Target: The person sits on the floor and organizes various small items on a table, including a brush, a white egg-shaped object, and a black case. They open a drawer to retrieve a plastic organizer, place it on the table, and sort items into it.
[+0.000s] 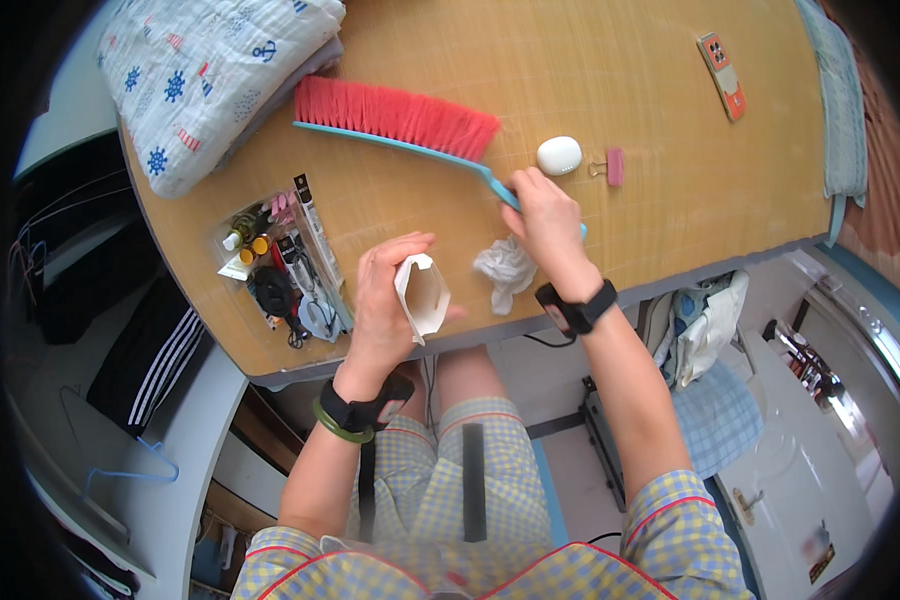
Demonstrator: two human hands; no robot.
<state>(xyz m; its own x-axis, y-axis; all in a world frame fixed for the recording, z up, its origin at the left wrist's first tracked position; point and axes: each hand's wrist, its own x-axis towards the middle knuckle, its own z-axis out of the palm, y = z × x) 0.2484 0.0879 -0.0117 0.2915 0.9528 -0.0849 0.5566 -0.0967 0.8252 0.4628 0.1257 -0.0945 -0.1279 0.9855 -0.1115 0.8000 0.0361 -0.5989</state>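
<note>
My left hand (387,300) is wrapped around a small white cardboard box (422,296), whose near end faces up at me and shows a hollow inside. In my right hand (544,217) is the blue handle of a bed brush (390,142) with red bristles. The brush lies across the table, its bristles pointing away from me. A crumpled white tissue (506,271) rests on the tabletop between my hands. Just beyond my right hand are a white earbud case (559,155) and a pink binder clip (613,167).
A clear organizer (285,274) full of small items stands left on the wooden table (660,82). Folded cloth with an anchor print (195,90) lies at the back left, a phone (721,77) at the back right. A chair with clothes (709,375) is at my right.
</note>
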